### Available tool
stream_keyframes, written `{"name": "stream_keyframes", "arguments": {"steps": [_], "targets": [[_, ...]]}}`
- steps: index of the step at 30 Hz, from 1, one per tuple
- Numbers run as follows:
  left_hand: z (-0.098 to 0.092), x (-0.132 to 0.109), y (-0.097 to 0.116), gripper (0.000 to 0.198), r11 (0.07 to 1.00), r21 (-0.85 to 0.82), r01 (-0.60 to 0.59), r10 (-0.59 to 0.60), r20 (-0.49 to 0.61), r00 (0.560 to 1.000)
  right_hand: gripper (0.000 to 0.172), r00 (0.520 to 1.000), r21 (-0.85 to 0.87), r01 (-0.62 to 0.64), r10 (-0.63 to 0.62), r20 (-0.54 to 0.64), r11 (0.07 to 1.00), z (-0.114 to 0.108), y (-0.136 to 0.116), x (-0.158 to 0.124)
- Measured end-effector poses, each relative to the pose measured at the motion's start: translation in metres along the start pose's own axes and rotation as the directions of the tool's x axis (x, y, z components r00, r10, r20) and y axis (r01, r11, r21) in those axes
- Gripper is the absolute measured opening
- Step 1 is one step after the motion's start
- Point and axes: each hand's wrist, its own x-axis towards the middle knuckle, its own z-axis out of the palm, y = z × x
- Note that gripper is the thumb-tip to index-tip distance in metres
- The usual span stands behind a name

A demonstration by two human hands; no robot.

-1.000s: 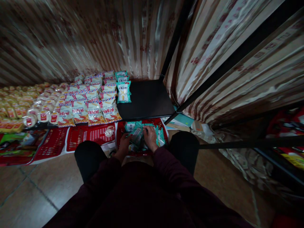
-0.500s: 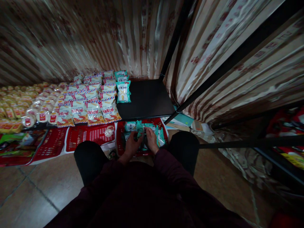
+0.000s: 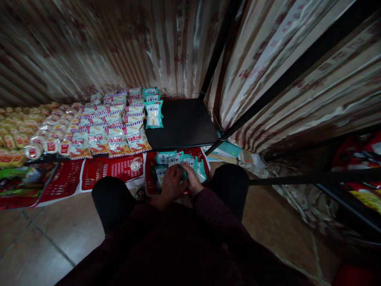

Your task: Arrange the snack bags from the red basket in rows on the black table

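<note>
Although packets [image 3: 175, 159] overlap, their teal-and-white colouring shows.

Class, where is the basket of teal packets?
In the head view, the basket sits in front of the black shelf, right of another red basket, with the left hand and right hand over it.

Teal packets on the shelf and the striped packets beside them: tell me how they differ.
The teal packets have teal borders and dark lettering; the striped packets have striped top edges and red lettering. The teal packets form one column; the striped packets fill several columns to their left. Both are lined up on the black shelf.
</note>
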Motion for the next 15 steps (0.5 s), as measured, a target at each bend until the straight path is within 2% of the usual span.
{"name": "stream_keyframes", "arguments": {"steps": [2, 5, 9, 15], "targets": [[0.000, -0.003, 0.002, 0.049, 0.999, 0.031, -0.007, 0.006, 0.035, 0.999, 0.052, 0.999, -0.010, -0.049, 0.049, -0.001, 0.999, -0.001, 0.001, 0.000], [0.002, -0.007, 0.003, 0.056, 0.997, 0.072, -0.024, 0.018, 0.088, 0.996, 0.053, 0.998, -0.092, -0.056, 0.056, -0.011, 0.994, -0.006, 0.003, 0.001], [0.007, -0.013, 0.000, 0.059, 0.993, 0.080, -0.084, 0.076, 0.103, 0.992, 0.048, 1.000, -0.183, 0.009, -0.011, -0.012, 0.983, -0.011, 0.005, 0.006], [0.016, -0.023, -0.010, 0.060, 0.987, -0.022, -0.160, 0.160, 0.031, 0.987, 0.045, 0.988, -0.189, 0.157, -0.155, 0.025, 0.969, -0.014, 0.009, 0.010]]}}
